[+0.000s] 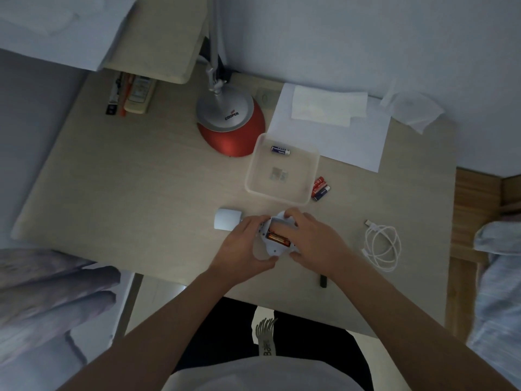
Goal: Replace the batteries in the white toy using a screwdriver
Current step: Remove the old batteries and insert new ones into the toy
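Observation:
The white toy (273,248) lies on the desk near its front edge with its battery bay uncovered. A gold and red battery (277,239) sits inside the bay. My left hand (244,244) grips the toy's left side. My right hand (308,240) holds its right side, with fingers reaching into the bay. A white cover (227,219) rests just left of the toy. The dark screwdriver handle (323,280) pokes out from under my right wrist. Two loose batteries (320,189) lie right of a clear tray (252,176), which holds a blue battery (280,150).
A red and silver desk lamp (229,122) stands behind the tray. White paper sheets (332,128) lie at the back right. A coiled white cable (383,246) sits right of my hands. A remote and pens (132,94) are at the back left under a shelf.

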The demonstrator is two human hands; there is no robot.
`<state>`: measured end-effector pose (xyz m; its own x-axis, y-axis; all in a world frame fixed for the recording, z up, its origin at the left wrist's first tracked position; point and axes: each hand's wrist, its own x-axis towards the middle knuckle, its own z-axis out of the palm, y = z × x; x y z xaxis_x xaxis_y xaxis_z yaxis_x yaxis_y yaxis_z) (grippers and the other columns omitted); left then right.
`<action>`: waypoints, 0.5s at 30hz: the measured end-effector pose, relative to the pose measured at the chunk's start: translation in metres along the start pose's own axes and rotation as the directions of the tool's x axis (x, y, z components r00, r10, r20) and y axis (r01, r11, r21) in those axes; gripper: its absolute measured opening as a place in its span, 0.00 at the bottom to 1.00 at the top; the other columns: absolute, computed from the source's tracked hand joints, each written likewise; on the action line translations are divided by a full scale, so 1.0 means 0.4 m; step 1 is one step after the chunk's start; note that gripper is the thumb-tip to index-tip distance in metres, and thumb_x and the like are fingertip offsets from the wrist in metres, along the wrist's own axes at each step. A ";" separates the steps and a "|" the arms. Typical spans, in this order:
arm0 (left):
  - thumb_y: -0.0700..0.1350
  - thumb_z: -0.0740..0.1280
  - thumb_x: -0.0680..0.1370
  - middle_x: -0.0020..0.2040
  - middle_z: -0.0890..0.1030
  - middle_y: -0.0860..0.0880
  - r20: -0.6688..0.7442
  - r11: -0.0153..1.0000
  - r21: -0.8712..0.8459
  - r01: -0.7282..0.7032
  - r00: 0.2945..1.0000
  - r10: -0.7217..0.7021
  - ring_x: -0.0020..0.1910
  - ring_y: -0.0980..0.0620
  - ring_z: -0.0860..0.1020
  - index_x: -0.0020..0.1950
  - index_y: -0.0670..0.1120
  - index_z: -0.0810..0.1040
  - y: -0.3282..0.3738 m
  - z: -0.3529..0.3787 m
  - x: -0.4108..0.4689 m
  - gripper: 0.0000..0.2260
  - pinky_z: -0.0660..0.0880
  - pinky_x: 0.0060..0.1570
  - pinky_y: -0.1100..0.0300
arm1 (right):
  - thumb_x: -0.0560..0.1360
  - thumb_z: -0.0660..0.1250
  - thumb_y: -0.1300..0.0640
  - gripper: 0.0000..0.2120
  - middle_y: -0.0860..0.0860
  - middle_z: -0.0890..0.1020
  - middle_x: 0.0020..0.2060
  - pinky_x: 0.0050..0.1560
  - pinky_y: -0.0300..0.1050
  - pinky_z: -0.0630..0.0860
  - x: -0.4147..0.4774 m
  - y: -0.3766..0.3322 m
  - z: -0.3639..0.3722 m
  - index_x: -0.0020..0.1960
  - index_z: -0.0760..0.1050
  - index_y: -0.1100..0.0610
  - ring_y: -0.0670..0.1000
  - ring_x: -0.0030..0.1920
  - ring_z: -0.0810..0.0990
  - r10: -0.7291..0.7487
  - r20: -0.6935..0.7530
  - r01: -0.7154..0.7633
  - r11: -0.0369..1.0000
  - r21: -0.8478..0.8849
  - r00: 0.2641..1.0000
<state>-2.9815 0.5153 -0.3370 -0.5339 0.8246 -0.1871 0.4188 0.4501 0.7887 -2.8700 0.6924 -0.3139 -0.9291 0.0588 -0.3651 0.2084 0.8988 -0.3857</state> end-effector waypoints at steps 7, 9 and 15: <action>0.51 0.80 0.65 0.63 0.76 0.54 0.009 0.999 0.023 -0.031 0.999 0.031 0.61 0.58 0.74 0.71 0.48 0.71 0.002 -0.006 0.004 0.37 0.69 0.61 0.69 | 0.69 0.75 0.55 0.35 0.52 0.66 0.65 0.47 0.51 0.81 0.003 0.003 -0.003 0.71 0.63 0.43 0.54 0.57 0.74 -0.002 0.015 0.002 1.000 0.013 1.000; 0.51 0.80 0.65 0.63 0.75 0.54 0.009 0.999 0.028 -0.031 0.999 0.031 0.62 0.58 0.74 0.71 0.48 0.71 0.003 -0.006 0.005 0.37 0.70 0.62 0.68 | 0.69 0.76 0.54 0.36 0.52 0.66 0.65 0.47 0.51 0.81 0.002 0.006 -0.004 0.70 0.63 0.42 0.54 0.56 0.75 -0.007 0.017 0.007 1.000 0.023 1.000; 0.52 0.81 0.64 0.63 0.75 0.56 0.013 0.999 0.030 -0.032 0.999 0.031 0.62 0.60 0.74 0.70 0.50 0.71 0.008 -0.009 0.010 0.37 0.67 0.61 0.72 | 0.69 0.76 0.53 0.37 0.51 0.65 0.65 0.46 0.51 0.81 -0.004 0.015 0.003 0.72 0.62 0.42 0.54 0.55 0.76 -0.009 0.010 0.009 0.999 0.032 1.000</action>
<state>-2.9847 0.5187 -0.3330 -0.5111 0.8426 -0.1698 0.4575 0.4339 0.7762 -2.8669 0.6974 -0.3167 -0.9280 0.0459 -0.3698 0.2096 0.8848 -0.4161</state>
